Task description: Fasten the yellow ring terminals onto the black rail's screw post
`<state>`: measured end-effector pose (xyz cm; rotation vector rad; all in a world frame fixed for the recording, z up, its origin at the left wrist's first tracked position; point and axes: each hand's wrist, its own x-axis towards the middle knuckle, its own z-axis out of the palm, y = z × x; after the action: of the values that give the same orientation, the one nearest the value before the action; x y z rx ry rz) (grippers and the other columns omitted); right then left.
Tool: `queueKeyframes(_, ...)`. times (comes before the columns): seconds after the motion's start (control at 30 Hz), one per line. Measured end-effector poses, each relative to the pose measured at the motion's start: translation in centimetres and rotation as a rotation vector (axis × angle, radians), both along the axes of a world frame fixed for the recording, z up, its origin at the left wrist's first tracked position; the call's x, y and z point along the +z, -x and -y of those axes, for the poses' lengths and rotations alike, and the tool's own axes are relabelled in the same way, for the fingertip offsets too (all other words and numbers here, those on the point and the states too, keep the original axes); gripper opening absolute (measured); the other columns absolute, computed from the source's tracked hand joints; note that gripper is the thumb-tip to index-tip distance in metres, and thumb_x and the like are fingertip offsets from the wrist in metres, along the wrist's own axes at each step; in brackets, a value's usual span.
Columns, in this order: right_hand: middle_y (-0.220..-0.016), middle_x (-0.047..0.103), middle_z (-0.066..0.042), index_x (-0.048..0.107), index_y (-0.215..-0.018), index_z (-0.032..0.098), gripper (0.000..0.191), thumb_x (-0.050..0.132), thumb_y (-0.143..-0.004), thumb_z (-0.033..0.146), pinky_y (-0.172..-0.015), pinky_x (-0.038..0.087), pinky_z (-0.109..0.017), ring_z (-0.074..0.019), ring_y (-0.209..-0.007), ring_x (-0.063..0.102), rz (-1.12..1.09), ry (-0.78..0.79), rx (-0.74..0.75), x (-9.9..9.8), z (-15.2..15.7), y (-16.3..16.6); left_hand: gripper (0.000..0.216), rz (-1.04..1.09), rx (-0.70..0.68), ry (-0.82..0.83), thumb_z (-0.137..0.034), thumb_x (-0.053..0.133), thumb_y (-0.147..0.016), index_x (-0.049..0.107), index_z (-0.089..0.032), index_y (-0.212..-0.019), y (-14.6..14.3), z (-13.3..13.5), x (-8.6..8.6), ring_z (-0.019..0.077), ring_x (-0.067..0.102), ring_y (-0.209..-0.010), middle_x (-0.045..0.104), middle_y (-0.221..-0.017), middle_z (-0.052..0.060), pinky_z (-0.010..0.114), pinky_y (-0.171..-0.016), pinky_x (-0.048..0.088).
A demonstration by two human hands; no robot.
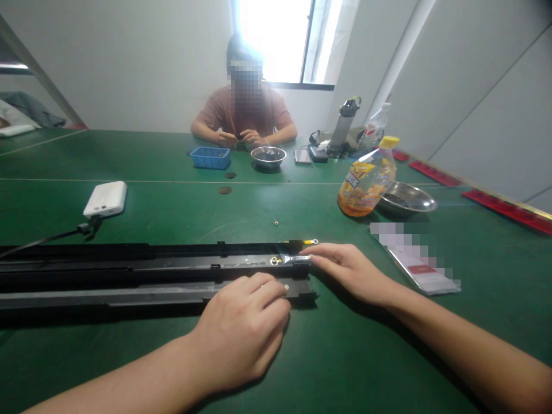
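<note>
A long black rail assembly [129, 273] lies across the green table [328, 345] in front of me. My left hand [244, 328] rests on its near right end, fingers curled and pressed down by a small screw. My right hand [345, 267] grips a small silver wrench [295, 259] whose head sits on a nut [273, 260] on the rail's upper face. A tiny brass nut [276, 222] lies loose on the table just beyond the rail.
A tilted orange drink bottle [366, 181] leans by a steel bowl [405, 198] at right. A white power bank [106, 198] with cable lies left. Another person sits across the table with a blue tray [210, 157], a steel bowl [268, 155] and a flask [342, 123].
</note>
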<state>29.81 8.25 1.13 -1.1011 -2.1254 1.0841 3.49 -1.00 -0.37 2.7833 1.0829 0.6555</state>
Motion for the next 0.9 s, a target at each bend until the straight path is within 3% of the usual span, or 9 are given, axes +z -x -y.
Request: queueKeyframes(0.9, -0.121, 0.083, -0.006, 0.083, -0.118, 0.022, 0.031, 0.061, -0.104, 0.039, -0.104, 0.057, -0.040, -0.0273, -0.110, 0.077, -0.012, -0.004, 0.001, -0.10, -0.01, 0.17, 0.015, 0.001, -0.007, 0.011, -0.022, 0.056, -0.102, 0.068, -0.020, -0.110, 0.10, 0.01, 0.00, 0.0277, 0.063, -0.110, 0.071, -0.117, 0.007, 0.045, -0.088, 0.056)
